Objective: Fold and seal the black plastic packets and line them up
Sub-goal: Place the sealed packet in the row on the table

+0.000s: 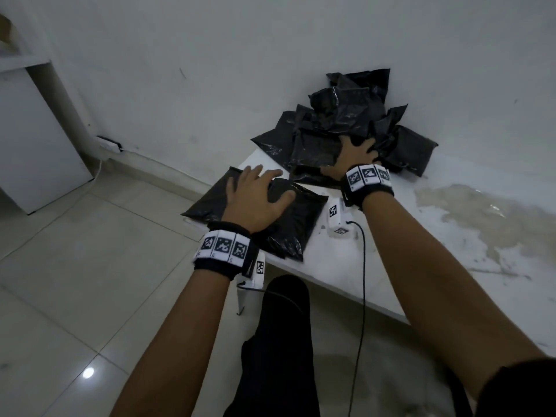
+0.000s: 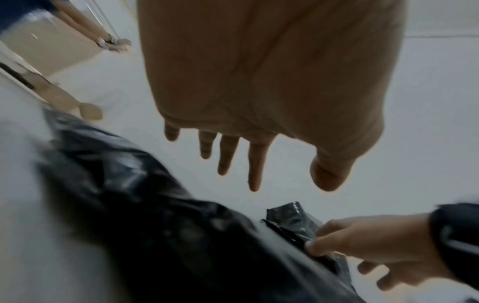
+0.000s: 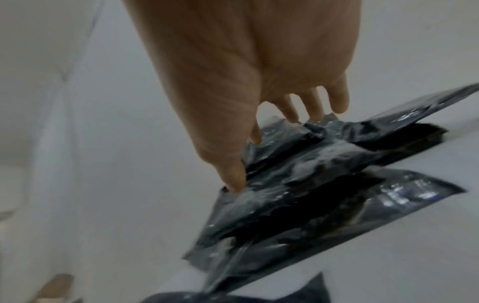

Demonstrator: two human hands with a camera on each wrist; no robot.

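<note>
- One flat black plastic packet [image 1: 264, 212] lies at the near-left counter [image 1: 391, 266] corner, under the spread left hand [image 1: 255, 197], fingers straight.
- Thin, limp, slick film likely; take hold at an edge.
- Right hand [image 1: 355, 158] presses the far black packet pile [image 1: 346, 115], fingers splayed, gripping nothing visible.

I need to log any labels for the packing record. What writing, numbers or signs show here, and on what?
No readable words, brands or numbers.
Left wristband: black-and-white square code markers; tiny marks beneath, too small to read.
Right wristband: the same markers, no legible text.
White devices by the wrists: a code marker each.
Black packets: no print visible.
</note>
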